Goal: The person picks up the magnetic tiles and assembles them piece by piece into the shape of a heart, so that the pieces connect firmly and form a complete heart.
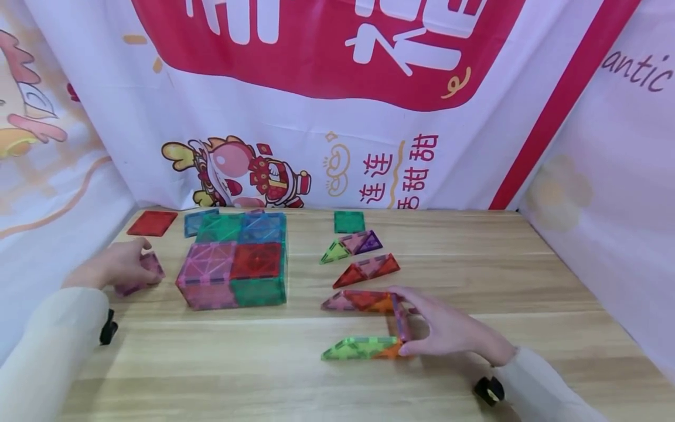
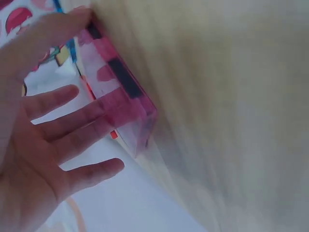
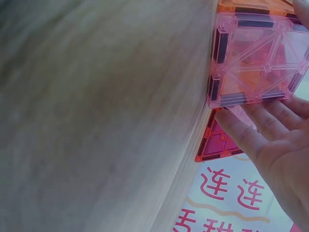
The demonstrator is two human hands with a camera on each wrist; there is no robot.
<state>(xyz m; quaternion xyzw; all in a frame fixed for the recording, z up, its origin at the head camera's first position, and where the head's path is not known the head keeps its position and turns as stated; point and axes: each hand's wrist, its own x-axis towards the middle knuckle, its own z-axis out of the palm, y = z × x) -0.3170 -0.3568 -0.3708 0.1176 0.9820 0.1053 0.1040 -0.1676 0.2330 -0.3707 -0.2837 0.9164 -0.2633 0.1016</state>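
At the left, my left hand [image 1: 117,263] pinches a pink magnetic tile [image 2: 113,79], with the thumb at one edge and fingertips at its far side. To the right of centre, my right hand [image 1: 448,328] holds an upright pink square magnetic tile [image 3: 260,60] between thumb and fingers. This tile stands across the right ends of two upright strips. The rear strip [image 1: 364,300] is pink, red and orange; the front strip [image 1: 361,348] is green and orange. Between the hands stands a box of magnetic tiles [image 1: 258,290] in pink, red, green and blue.
Behind the box lie a red square tile [image 1: 152,223] and a blue tile [image 1: 197,223]. A green square tile [image 1: 349,222] lies near the back cloth. Two tile strips, one red and pink [image 1: 367,268], one green, pink and purple [image 1: 352,244], lie behind the right-hand pieces.
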